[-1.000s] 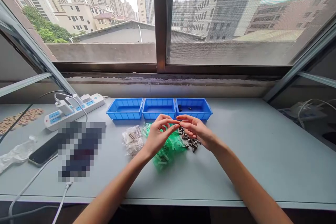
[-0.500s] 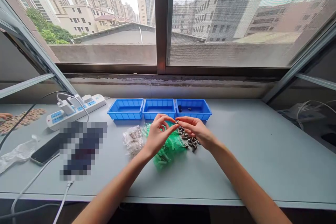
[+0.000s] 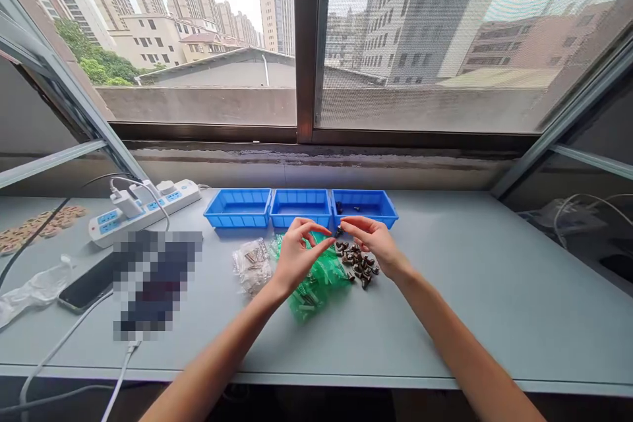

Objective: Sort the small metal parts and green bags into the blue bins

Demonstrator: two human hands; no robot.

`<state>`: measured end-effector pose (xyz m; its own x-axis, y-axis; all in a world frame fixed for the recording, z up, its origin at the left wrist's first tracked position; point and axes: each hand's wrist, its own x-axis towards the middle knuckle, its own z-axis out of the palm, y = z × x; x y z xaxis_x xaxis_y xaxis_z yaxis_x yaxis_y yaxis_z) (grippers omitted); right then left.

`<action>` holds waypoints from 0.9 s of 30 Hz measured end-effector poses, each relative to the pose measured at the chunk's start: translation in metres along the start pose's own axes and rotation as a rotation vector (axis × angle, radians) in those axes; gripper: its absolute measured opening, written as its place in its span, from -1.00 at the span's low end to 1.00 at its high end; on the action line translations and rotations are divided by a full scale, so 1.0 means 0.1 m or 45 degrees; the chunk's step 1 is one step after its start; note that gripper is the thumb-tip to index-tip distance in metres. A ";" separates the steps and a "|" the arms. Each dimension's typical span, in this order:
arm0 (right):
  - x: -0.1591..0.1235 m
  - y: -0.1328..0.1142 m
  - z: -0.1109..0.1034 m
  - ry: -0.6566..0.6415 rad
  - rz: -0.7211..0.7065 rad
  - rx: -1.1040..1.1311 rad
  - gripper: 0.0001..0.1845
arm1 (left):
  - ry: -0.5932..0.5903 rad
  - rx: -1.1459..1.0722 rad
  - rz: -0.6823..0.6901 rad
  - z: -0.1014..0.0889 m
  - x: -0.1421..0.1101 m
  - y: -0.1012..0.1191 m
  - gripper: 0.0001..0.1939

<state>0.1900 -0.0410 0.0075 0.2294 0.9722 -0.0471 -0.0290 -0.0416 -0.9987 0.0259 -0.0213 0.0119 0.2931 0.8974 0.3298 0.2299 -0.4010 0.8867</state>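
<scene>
My left hand [image 3: 300,256] hovers over a green plastic bag [image 3: 321,283] with its thumb and index finger curved and slightly apart, nothing visible between them. Facing it, my right hand [image 3: 374,244] has its thumb and fingertips closed about a small dark bolt [image 3: 339,232], partly hidden. Below that hand lies a loose pile of short dark metal bolts [image 3: 363,267], beside the green bag. A clear plastic bag [image 3: 252,267] of silvery pins or screws rests left of the green one. Behind the hands, the right blue bin [image 3: 368,219] holds a few small dark pieces.
A middle blue bin [image 3: 299,219] and a left blue bin [image 3: 237,217] complete the row. Leftward are a power strip [image 3: 143,211] with plugs, a phone [image 3: 91,283], white cables [image 3: 121,376], crumpled plastic [image 3: 37,290] and brown pieces [image 3: 44,227]. A window stands behind the table.
My hands have drawn slightly apart; earlier their fingertips met at the small bolt. The left fingertips have let go, and the bolt stays at the right fingertips.
</scene>
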 end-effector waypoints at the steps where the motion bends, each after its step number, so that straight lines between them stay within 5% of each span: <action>1: 0.03 0.02 -0.02 0.065 -0.020 0.005 -0.57 | 0.002 -0.017 0.002 0.00 0.00 0.01 -0.81; 10: 0.18 0.14 -0.15 0.417 -0.184 0.037 -0.58 | 0.019 -0.078 -0.045 0.01 0.00 0.05 -0.75; 19: 0.07 0.15 -0.08 0.249 -0.481 -0.765 -0.84 | 0.038 -0.096 -0.020 0.01 -0.01 0.01 -0.74; 23: 0.04 0.17 -0.04 0.062 -0.439 -1.175 -0.84 | 0.051 -0.119 -0.014 0.02 0.00 0.00 -0.72; 27: 0.02 0.17 -0.02 -0.029 -0.403 -1.298 -0.81 | 0.052 -0.137 -0.011 0.02 0.00 0.01 -0.70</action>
<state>0.1915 -0.0404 -0.0100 0.0651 0.9762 0.2067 0.8587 0.0507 -0.5100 0.0279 -0.0220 0.0119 0.2532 0.9082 0.3333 0.1309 -0.3735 0.9183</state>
